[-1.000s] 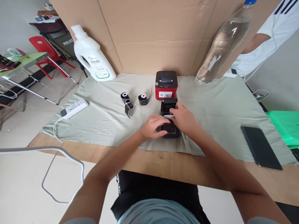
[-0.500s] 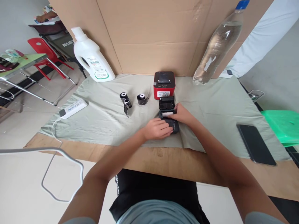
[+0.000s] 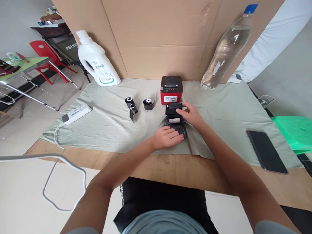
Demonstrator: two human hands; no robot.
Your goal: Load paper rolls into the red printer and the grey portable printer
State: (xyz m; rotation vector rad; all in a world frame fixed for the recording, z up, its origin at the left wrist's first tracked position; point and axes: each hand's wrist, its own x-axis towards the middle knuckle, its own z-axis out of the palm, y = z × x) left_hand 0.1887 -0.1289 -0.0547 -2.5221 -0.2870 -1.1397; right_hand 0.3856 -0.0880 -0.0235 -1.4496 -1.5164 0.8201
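Note:
A small black portable printer [image 3: 179, 129] lies in front of me with its lid [image 3: 171, 109] raised at the far side. Inside its compartment sits a white paper roll [image 3: 175, 120]. Across the near end of the printer my left hand [image 3: 167, 137] is curled, its fingertips holding the body's near edge. My right hand [image 3: 190, 113] pinches the right edge of the raised lid between thumb and fingers. Just behind the lid stands a red and black printer [image 3: 171, 90] with a white label on its front.
Several small black rolls [image 3: 148, 104] lie to the left. A white detergent bottle [image 3: 98, 63] and a clear water bottle [image 3: 226, 52] stand against cardboard [image 3: 161, 35]. A power strip [image 3: 76, 113] lies left, a black phone [image 3: 266, 151] right. A green stool [image 3: 292, 130] stands beyond.
My right hand has moved from the paper compartment up to the lid and taken hold of its edge. The paper roll now shows more fully. My left hand has shifted slightly right.

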